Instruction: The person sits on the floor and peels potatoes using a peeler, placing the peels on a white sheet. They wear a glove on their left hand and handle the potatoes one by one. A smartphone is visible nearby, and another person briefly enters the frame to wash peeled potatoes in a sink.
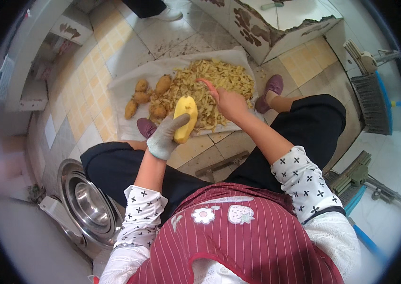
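My left hand (165,136), in a grey work glove, grips a peeled yellow potato (186,117) with a few dark spots near its far end. To its right, my bare right hand (230,103) is closed around a peeler with a red-orange handle (205,83), held apart from the potato. The fingers hide part of the peeler. Below both hands, a heap of potato peelings (218,74) covers much of a white sheet (129,129) on the floor. Several unpeeled potatoes (141,97) lie on the sheet's left side.
Nested steel basins (90,202) stand at my lower left. A broom (372,101) with grey bristles leans at the right, with another brush (351,191) below it. Tiled ledge with broken edges (253,28) rises beyond the sheet. Another person's white shoe (168,14) is at the top.
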Action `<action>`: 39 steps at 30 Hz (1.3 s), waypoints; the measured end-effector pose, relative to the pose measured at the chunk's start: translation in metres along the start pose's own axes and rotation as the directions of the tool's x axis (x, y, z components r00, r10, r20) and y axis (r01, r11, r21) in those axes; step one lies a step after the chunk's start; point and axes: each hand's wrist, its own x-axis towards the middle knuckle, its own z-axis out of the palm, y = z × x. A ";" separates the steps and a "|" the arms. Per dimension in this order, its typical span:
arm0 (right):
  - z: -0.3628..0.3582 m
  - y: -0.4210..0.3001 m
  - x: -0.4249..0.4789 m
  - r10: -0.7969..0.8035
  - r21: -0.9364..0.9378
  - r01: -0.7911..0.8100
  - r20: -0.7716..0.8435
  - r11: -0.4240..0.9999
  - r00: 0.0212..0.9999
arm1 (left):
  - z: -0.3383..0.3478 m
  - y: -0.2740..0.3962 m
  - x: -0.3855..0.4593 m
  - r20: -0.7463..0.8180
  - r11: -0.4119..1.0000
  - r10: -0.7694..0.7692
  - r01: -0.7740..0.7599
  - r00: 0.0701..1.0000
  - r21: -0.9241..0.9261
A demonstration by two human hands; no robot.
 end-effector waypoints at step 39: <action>-0.002 -0.021 -0.011 -0.120 0.078 0.121 -0.022 0.990 0.993 | -0.015 -0.005 0.014 -0.031 0.989 -0.103 0.100 0.994 -0.109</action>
